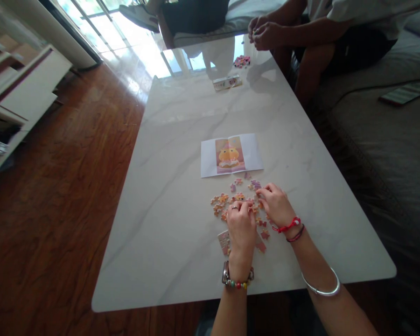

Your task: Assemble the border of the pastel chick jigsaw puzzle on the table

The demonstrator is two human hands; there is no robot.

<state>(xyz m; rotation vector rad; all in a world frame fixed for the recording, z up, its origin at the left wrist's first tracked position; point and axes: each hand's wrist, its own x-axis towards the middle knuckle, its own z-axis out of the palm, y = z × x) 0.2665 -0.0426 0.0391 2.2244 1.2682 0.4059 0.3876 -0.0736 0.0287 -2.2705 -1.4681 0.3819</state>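
Small jigsaw puzzle pieces [223, 198] in orange, pink and purple lie scattered on the white marbled table. Among them my left hand [242, 228] is closed, its fingertips pinched on a puzzle piece that they mostly cover. My right hand [277, 204] reaches in from the right, fingers bent and closed at a puzzle piece beside the purple pieces [255, 185]. Under and beside my left hand lies a joined pink section [224, 241], partly hidden by that hand. Just beyond the pieces rests a creased paper sheet [210, 158] printed with an orange cartoon figure.
Farther along the table [168, 186] are a small printed packet [227, 82] and a pile of pink pieces [241, 61]. A person's hands [266, 32] are held together at the far right edge. A phone [405, 94] lies on the sofa; a white shelf unit [28, 93] stands left.
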